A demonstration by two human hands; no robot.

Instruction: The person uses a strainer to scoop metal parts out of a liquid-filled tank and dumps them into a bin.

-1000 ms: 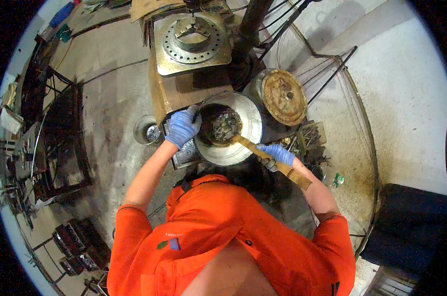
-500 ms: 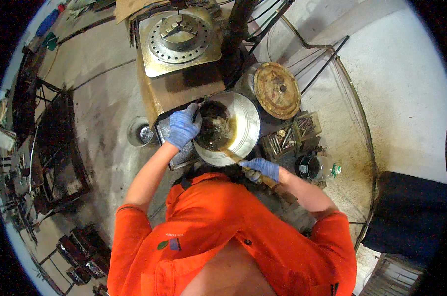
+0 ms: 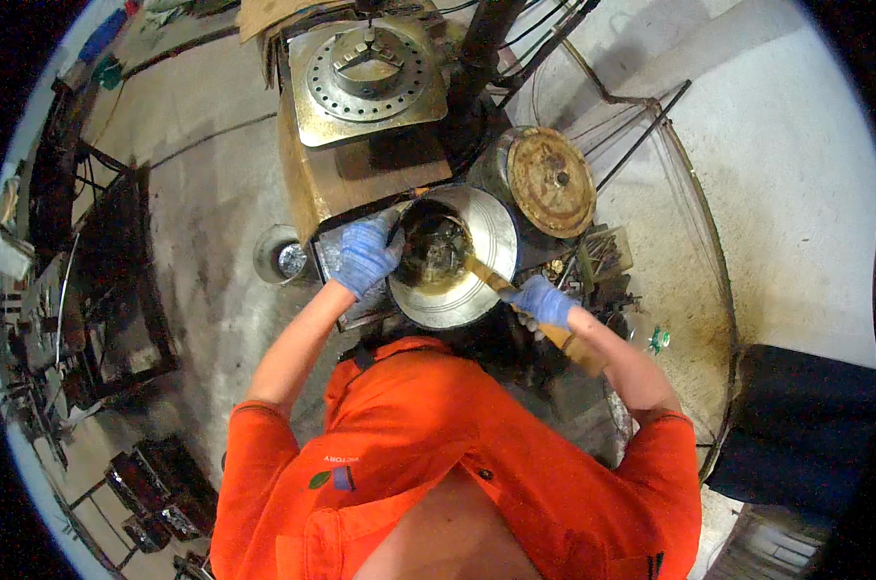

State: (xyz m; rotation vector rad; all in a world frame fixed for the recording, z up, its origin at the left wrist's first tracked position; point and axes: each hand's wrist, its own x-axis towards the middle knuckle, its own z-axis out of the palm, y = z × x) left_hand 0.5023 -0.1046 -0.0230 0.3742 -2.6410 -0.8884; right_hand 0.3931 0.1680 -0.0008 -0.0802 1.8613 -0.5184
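A round metal tub with a dark, oily opening stands in front of me. My left hand, in a blue glove, grips the tub's left rim. My right hand, also gloved in blue, holds a wooden-handled brush whose head reaches into the dark liquid inside the tub. My orange shirt fills the lower part of the view.
Behind the tub stands a brown machine block with a round metal chuck plate on top. A rusty round lid sits to the right, a small metal can on the floor to the left. Racks line the left side, a dark bin is at right.
The view has shifted slightly. My right hand has drawn the brush handle nearer to me and then out to the right, while the left hand stays on the tub's rim.
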